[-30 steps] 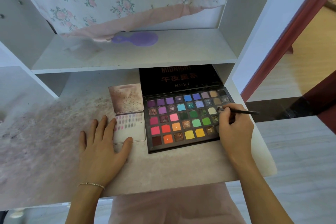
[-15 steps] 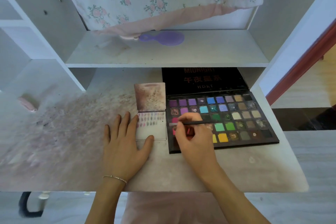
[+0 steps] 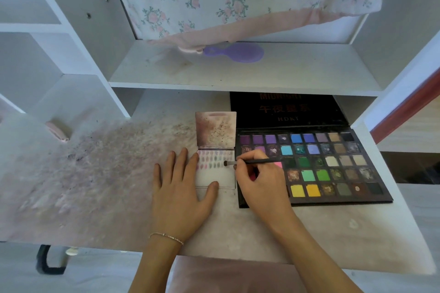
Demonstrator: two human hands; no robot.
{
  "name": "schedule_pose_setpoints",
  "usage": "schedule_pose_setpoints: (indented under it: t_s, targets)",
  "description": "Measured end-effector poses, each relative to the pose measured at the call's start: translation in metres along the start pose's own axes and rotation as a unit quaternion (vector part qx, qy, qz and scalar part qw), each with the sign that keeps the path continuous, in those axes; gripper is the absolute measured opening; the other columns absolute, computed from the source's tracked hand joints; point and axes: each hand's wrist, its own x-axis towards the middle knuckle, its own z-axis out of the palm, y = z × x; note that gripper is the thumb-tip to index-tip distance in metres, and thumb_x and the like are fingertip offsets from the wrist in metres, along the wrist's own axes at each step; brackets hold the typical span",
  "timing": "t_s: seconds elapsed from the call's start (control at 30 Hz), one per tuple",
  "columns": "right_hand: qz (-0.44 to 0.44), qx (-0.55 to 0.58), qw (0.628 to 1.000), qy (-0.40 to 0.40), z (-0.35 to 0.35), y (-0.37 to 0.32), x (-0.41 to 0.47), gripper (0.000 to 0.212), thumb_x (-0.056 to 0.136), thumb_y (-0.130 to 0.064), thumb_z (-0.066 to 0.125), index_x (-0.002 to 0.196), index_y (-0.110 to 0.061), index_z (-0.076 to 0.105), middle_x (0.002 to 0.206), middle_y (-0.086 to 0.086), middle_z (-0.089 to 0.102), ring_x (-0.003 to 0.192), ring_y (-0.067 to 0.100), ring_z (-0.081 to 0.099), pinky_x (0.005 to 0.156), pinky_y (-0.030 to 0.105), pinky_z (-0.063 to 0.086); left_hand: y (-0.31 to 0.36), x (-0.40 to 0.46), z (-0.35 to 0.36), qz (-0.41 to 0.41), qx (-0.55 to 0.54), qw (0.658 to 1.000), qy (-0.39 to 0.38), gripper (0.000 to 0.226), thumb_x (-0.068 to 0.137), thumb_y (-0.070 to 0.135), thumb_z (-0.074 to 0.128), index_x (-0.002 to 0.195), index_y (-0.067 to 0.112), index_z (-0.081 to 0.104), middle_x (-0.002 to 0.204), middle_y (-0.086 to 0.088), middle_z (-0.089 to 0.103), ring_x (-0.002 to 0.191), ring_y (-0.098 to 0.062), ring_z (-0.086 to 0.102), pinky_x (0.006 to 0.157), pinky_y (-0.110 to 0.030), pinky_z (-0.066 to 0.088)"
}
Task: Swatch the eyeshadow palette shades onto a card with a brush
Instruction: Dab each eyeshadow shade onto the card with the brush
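Nearest the camera, the left hand (image 3: 181, 188) lies flat with fingers straight, pinning the left edge of the white card (image 3: 216, 170) to the stained desk (image 3: 95, 173). Just beside it, the right hand (image 3: 259, 178) pinches a thin black brush (image 3: 252, 162), its dark tip at the end of the second row of small, chalky swatches. A short, light stroke next to the last mark would likely keep the rows even. Beyond, the open palette (image 3: 333, 166) shows square matte and glittery pans. Farther back, a smooth purple plastic mirror (image 3: 235, 52) lies on the shelf (image 3: 309, 71).
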Motion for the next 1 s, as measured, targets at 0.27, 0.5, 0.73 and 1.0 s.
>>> schedule_pose_setpoints:
  t_s: [0.27, 0.5, 0.73, 1.0]
  targets:
    - [0.005, -0.010, 1.000, -0.009, 0.0003, -0.0001, 0.0007, 0.016, 0.086, -0.015, 0.056, 0.078, -0.026, 0.048, 0.056, -0.016, 0.048, 0.062, 0.000, 0.053, 0.055, 0.008, 0.040, 0.0012, -0.0003, -0.0025, -0.002, 0.001, 1.000, -0.005, 0.087, 0.068, 0.067, 0.004, 0.144, 0.028, 0.016, 0.154, 0.004, 0.008, 0.142, -0.015, -0.005, 0.110, -0.035, -0.016]
    - [0.014, -0.027, 0.999, -0.018, 0.0006, -0.0004, 0.0013, 0.013, 0.089, -0.019, 0.053, 0.081, -0.028, 0.047, 0.064, -0.017, 0.048, 0.063, 0.002, 0.049, 0.055, 0.009, 0.038, 0.0026, -0.0003, -0.0047, -0.004, 0.015, 1.000, -0.017, 0.089, 0.065, 0.068, -0.003, 0.145, 0.029, 0.009, 0.155, 0.006, 0.001, 0.141, -0.013, -0.012, 0.110, -0.036, -0.017]
    - [0.015, -0.023, 0.999, -0.025, -0.0002, -0.0019, 0.0012, 0.012, 0.088, -0.017, 0.053, 0.081, -0.026, 0.049, 0.068, -0.013, 0.052, 0.069, 0.007, 0.052, 0.058, 0.017, 0.042, 0.0025, -0.0004, -0.0048, -0.004, 0.017, 1.000, -0.017, 0.089, 0.066, 0.068, -0.001, 0.145, 0.029, 0.010, 0.155, 0.006, 0.002, 0.141, -0.013, -0.011, 0.109, -0.035, -0.017]
    - [0.014, -0.023, 0.999, -0.025, -0.0006, -0.0025, 0.0012, 0.011, 0.088, -0.017, 0.053, 0.081, -0.024, 0.049, 0.072, -0.011, 0.053, 0.075, 0.010, 0.054, 0.064, 0.027, 0.048, 0.0022, -0.0006, -0.0045, -0.002, 0.015, 1.000, -0.016, 0.088, 0.067, 0.068, 0.000, 0.145, 0.028, 0.012, 0.155, 0.005, 0.005, 0.141, -0.014, -0.009, 0.109, -0.035, -0.017]
